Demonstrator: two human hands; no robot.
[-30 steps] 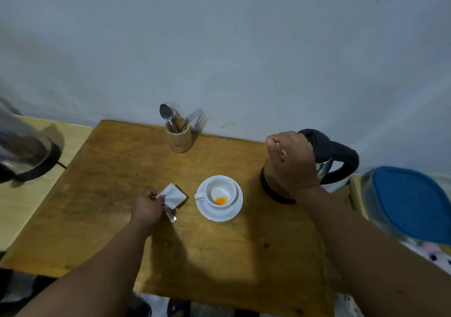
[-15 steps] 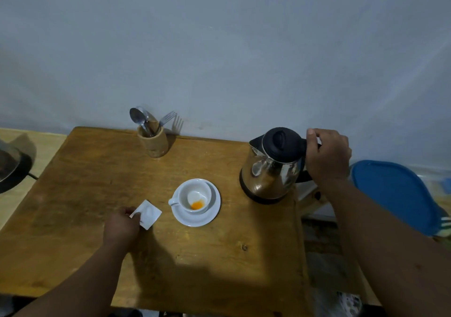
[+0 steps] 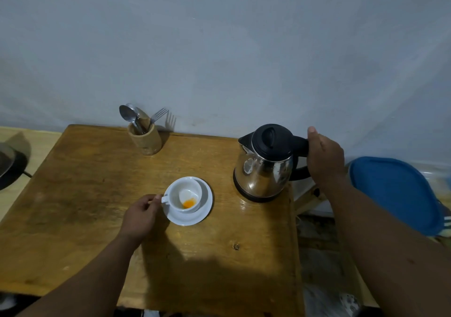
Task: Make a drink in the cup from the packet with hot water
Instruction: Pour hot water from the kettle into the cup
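Left hand [image 3: 142,215] pinches the cup [image 3: 185,196] handle; right hand [image 3: 323,158] grips the kettle [image 3: 264,168].

A wooden utensil holder [image 3: 145,139] with a spoon [image 3: 127,113] and fork [image 3: 158,114] stands upper centre-left on the bench [image 3: 85,207]; a blue lid [image 3: 395,192] lies at right.

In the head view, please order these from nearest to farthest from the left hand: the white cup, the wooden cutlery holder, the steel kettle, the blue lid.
From the left hand:
1. White ceramic cup on its saucer, touching the fingers at its handle.
2. Round wooden cutlery holder, behind, by the wall.
3. Steel kettle with black lid, to the right.
4. Blue plastic lid, far right, off the table.
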